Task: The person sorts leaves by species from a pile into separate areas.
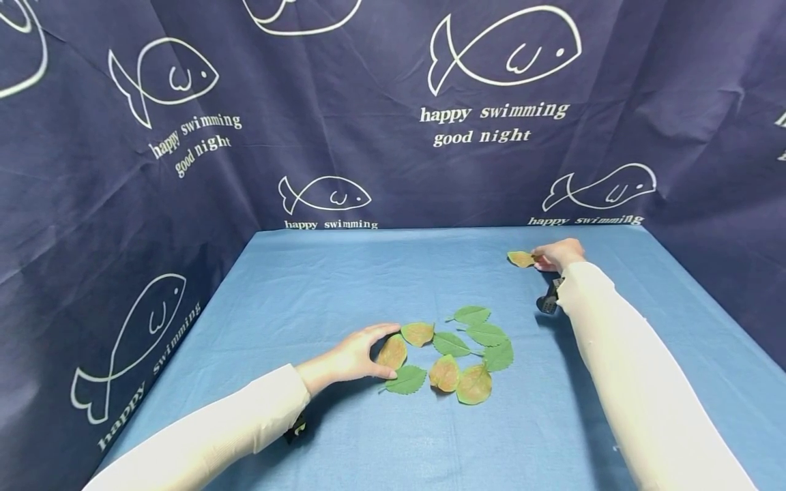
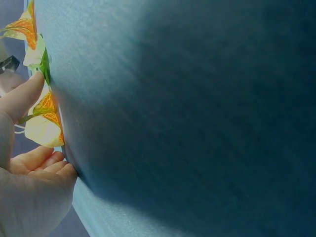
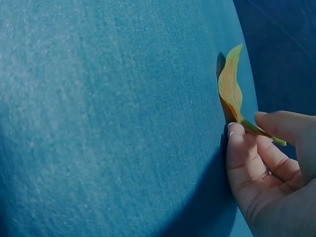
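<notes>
At the far right of the table, my right hand holds a yellow-brown leaf by its stem end. In the right wrist view, the leaf's stem lies between thumb and fingers, its curled blade low over the cloth. My left hand rests at the left of a leaf group, fingers and thumb spread around a brownish leaf. The left thumb touches a green leaf; the fingertips reach beside another brownish leaf. Seen from the left wrist, the leaves appear edge-on beside the thumb.
Several green leaves and two brownish ones, a smaller leaf and a rounder leaf, lie right of the left hand. Blue cloth covers the table. A dark fish-print curtain stands behind and at the sides.
</notes>
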`<action>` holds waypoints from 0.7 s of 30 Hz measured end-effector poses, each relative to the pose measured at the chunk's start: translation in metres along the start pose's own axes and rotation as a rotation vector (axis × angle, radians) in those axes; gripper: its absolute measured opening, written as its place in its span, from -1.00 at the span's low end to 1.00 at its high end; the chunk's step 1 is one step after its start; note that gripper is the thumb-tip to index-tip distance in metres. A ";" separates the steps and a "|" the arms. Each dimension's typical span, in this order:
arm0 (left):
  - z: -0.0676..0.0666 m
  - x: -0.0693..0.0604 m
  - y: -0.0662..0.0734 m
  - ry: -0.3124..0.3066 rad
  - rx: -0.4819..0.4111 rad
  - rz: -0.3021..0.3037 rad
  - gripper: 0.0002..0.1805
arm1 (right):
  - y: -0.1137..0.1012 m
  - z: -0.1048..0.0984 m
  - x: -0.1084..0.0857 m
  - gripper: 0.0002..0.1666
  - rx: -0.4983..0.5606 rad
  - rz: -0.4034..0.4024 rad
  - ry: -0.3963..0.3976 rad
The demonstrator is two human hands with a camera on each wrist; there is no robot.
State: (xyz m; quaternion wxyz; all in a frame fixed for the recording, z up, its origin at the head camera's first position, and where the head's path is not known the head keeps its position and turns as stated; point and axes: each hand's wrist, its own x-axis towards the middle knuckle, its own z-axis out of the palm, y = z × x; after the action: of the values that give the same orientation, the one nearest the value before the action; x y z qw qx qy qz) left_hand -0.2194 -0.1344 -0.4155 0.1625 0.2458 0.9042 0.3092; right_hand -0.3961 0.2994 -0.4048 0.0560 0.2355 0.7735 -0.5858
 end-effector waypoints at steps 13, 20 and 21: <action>0.000 0.002 -0.003 -0.003 -0.005 0.030 -0.10 | 0.005 -0.009 0.003 -0.71 -0.017 -0.025 -0.092; 0.001 0.000 -0.002 -0.002 -0.011 0.021 -0.10 | 0.004 -0.013 -0.007 -0.76 0.073 -0.062 -0.218; 0.001 0.000 -0.002 -0.001 -0.013 0.020 -0.10 | 0.003 -0.014 -0.008 -0.76 0.082 -0.068 -0.239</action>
State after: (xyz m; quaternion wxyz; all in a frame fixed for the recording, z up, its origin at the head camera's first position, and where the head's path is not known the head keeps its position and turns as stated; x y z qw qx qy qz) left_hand -0.2198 -0.1351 -0.4174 0.1613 0.2537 0.8996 0.3168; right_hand -0.3852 0.3108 -0.4006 0.1180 0.1397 0.7444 -0.6423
